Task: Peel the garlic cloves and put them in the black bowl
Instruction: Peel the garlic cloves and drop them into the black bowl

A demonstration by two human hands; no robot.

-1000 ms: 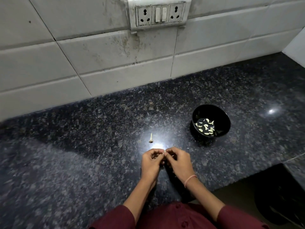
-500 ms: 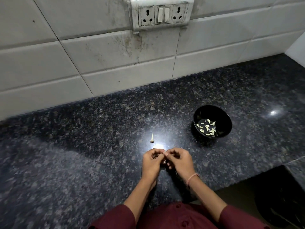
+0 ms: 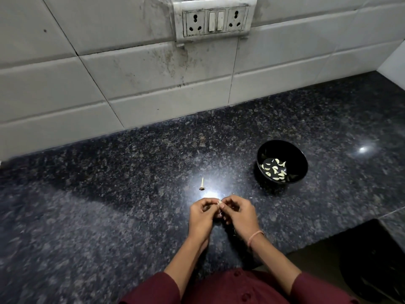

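My left hand (image 3: 201,218) and my right hand (image 3: 240,215) meet fingertip to fingertip low over the dark granite counter (image 3: 109,216). Together they pinch a small pale garlic clove (image 3: 219,202), most of it hidden by my fingers. To the right and farther back stands the black bowl (image 3: 295,170) with several peeled cloves (image 3: 275,170) on its bottom. A bare garlic stem (image 3: 202,184) lies on the counter just beyond my left hand.
A white tiled wall with a socket panel (image 3: 215,18) runs along the back of the counter. At the lower right the counter ends in a step, with a dark bin (image 3: 372,260) below it.
Both hands keep their place on the clove with only small finger shifts. The camera has tilted a little, so the scene sits slightly lower in view.
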